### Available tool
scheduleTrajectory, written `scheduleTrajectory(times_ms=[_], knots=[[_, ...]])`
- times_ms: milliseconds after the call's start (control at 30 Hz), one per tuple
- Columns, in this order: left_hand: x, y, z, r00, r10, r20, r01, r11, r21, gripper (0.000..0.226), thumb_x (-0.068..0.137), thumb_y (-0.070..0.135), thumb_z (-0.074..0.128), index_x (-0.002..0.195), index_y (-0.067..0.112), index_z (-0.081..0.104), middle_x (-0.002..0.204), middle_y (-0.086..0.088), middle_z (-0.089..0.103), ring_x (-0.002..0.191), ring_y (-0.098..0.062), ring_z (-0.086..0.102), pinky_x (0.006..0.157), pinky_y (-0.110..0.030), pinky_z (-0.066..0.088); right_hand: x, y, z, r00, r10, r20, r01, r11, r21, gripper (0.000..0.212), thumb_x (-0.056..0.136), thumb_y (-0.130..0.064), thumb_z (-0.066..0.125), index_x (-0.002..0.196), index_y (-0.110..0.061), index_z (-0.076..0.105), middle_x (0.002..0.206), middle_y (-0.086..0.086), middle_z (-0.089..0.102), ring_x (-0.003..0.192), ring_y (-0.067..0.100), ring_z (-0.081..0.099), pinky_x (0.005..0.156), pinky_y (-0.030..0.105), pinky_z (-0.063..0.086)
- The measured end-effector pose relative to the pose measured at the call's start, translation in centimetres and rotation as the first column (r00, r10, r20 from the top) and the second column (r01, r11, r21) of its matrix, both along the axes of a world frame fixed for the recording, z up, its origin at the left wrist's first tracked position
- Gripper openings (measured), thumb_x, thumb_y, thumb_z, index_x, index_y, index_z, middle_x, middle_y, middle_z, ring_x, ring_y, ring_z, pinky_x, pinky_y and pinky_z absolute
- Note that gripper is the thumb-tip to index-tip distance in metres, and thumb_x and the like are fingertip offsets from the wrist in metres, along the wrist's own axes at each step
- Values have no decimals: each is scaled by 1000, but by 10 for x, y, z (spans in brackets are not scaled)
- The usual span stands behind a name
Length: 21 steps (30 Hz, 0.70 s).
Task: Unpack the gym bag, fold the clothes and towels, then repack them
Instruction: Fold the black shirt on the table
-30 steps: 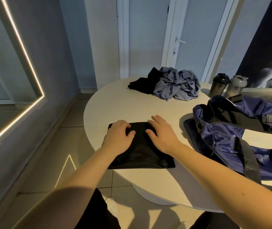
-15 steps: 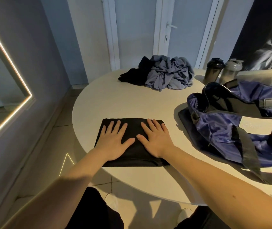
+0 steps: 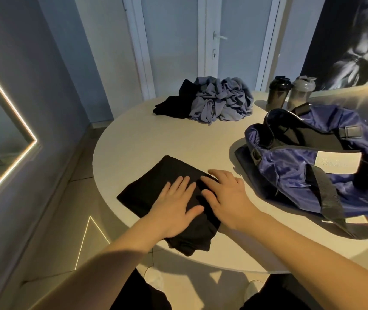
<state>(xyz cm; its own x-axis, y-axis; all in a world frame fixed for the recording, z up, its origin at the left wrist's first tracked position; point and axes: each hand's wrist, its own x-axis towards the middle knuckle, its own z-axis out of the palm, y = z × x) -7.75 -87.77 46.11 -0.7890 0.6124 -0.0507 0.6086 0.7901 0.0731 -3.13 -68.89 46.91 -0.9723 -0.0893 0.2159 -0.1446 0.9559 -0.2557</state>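
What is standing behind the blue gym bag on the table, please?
A dark shaker bottle and a grey shaker bottle stand side by side behind the gym bag. The bag covers their bases.

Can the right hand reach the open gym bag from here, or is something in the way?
Probably yes. The right hand rests on the folded black garment, and only bare table lies between it and the open blue bag beside it.

The round white tabletop (image 3: pixel 147 139) is carrying a folded black garment (image 3: pixel 156 182), a crumpled clothes pile (image 3: pixel 218 104), two shaker bottles (image 3: pixel 290 92) and a blue gym bag (image 3: pixel 312 166).
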Motion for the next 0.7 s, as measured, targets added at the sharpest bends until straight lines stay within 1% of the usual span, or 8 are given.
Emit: scheduleTrajectory(times_ms=[100,167,333,400,500,567,633,700], knots=[[0,-4,-8,999,-19,-33,19,1000,8,76,102,67,15,163,24,0,170,1,-8,155,-14,-16,128,-41,-3,-2,11,-13,975,178,133,-180,984,5,57,106,-54,20,159,-34,24,169,-7,7,155,15,-1,123,40,8],[0,-8,-5,999,-33,-23,34,999,29,75,102,66,18,163,25,3,170,3,-6,154,-10,-15,128,-38,-5,0,14,-24,968,184,172,-194,980,43,58,105,-56,18,160,-37,17,169,-10,0,155,13,-6,125,40,6],[24,-28,10,996,-78,40,60,937,345,53,105,49,42,154,32,38,166,16,19,139,18,-7,121,-20,-5,4,15,-15,968,155,198,-147,988,-54,57,105,-57,24,158,-36,28,168,-10,10,155,15,5,122,41,10],[39,-43,14,981,-169,97,120,916,384,54,99,51,54,150,36,42,160,28,17,134,26,-12,119,-16,-5,10,19,-8,966,154,209,-140,987,-79,59,103,-60,26,156,-35,34,167,-10,15,153,16,12,122,44,16],[59,-61,11,948,-262,182,224,953,203,98,78,71,70,157,46,18,157,39,-14,136,19,-30,110,-11,-23,25,25,-3,952,172,255,-161,985,-66,66,99,-67,27,156,-36,31,168,-12,13,152,14,10,122,44,17],[65,-71,1,954,-270,131,269,963,30,114,73,74,71,156,49,-2,156,36,-28,138,12,-37,108,-13,-31,38,27,-1,941,193,279,-185,981,-53,72,95,-74,28,158,-38,26,168,-14,7,152,12,6,122,44,16],[61,-79,-16,944,-328,-28,328,945,-18,105,79,47,78,160,38,11,167,21,-10,149,2,-24,116,-21,-26,51,27,1,929,219,299,-217,975,-40,83,89,-84,30,159,-41,19,167,-18,0,152,10,2,123,42,14],[55,-88,-31,937,-342,-71,344,939,19,101,72,8,77,159,27,28,168,11,14,156,-6,-1,125,-28,-11,64,28,3,915,253,314,-257,966,-29,96,80,-91,38,159,-44,12,166,-21,-6,150,9,-2,124,41,14]])
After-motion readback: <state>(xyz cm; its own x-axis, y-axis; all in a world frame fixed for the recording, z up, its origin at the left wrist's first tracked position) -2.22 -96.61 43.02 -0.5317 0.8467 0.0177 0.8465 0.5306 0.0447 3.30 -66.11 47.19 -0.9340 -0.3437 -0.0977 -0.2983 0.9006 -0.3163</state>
